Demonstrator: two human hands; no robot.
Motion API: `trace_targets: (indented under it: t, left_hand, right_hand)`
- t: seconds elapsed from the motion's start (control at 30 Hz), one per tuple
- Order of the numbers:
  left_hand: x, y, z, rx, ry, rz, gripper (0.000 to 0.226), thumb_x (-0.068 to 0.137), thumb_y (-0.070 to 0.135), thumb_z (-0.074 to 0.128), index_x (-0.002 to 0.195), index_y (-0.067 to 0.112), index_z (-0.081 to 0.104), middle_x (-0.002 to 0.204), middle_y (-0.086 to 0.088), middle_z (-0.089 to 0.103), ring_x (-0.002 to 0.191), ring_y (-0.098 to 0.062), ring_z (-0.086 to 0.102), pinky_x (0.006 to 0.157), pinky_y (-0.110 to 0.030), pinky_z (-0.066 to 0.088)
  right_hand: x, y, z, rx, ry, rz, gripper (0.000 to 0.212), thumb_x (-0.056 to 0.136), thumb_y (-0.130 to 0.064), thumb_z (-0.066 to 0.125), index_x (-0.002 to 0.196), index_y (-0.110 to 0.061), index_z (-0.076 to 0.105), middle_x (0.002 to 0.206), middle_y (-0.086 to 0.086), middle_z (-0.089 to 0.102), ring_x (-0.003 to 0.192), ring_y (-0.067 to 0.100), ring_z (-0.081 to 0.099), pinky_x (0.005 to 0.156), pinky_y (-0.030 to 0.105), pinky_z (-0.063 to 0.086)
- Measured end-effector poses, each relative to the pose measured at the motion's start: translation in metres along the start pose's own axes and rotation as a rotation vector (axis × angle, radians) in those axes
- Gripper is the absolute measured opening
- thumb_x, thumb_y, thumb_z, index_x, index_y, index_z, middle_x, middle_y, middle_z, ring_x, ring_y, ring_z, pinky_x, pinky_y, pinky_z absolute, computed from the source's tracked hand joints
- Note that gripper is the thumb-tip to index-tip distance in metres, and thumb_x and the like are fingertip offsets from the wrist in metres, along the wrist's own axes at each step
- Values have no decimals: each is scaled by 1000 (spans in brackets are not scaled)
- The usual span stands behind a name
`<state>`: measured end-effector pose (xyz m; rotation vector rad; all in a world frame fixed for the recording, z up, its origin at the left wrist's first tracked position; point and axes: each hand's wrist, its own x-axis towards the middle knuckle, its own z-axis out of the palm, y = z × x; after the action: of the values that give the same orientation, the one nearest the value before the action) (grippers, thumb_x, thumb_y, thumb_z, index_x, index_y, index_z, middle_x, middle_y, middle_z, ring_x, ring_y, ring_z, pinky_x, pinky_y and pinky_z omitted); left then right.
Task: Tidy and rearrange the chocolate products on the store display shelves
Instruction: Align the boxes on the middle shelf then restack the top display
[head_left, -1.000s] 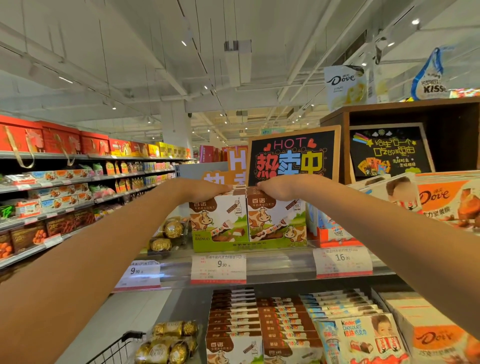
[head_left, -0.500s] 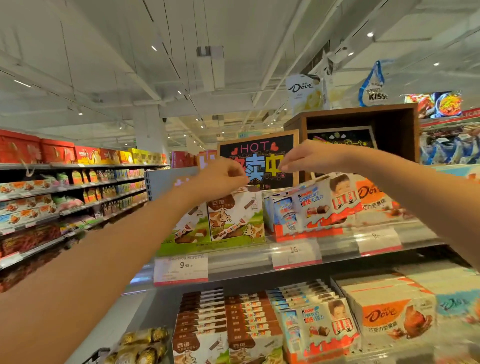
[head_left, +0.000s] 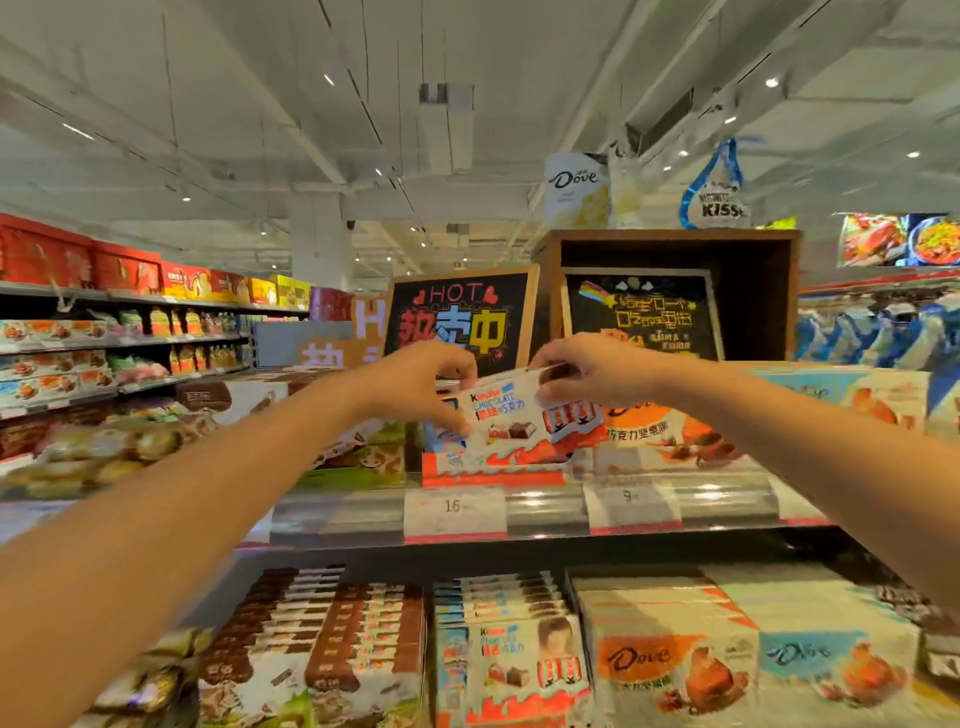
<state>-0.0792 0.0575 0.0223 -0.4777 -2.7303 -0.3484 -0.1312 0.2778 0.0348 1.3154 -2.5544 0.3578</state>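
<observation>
Both hands (head_left: 415, 387) on Kinder box (head_left: 511, 415)

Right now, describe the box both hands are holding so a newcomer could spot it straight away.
Find the black HOT chalkboard sign on top of the display. Just below it, on the upper shelf, the left hand and right hand grip a tilted Kinder chocolate box. It is white with a red base, unlike the orange Dove box beside it.

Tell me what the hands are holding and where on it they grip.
Both hands hold one Kinder chocolate box: the left hand pinches its left edge, the right hand its top right corner.
</observation>
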Motion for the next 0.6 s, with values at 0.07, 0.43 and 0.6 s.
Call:
trace_targets:
  t: [0.07, 0.43, 0.6]
  left_hand:
    - [-3, 3, -2, -14, 1, -23, 25, 74, 18, 77, 89, 13, 58, 104, 10, 59, 99, -6, 53, 77, -12, 41]
    - [-7, 10, -12, -236, 16, -72, 30, 78, 1, 70, 76, 10, 41, 111, -9, 61, 105, -14, 61, 76, -30, 58]
    - [-8, 5, -11, -299, 27, -51, 25, 81, 3, 68, 81, 5, 43, 106, -3, 65, 100, -13, 63, 71, -27, 57]
  right_hand:
    - [1, 2, 3, 21, 52, -44, 11, 91, -23, 58, 99, -15, 58, 90, -1, 57, 78, 10, 52, 58, 12, 38]
    - [-3, 16, 32, 234, 342, -134, 11, 90, -21, 58, 101, -19, 59, 92, -10, 57, 85, 5, 56, 66, 13, 45]
    - [-2, 18, 37, 289, 376, -130, 20, 90, -22, 57, 109, -17, 60, 97, -9, 59, 91, 7, 59, 72, 17, 48]
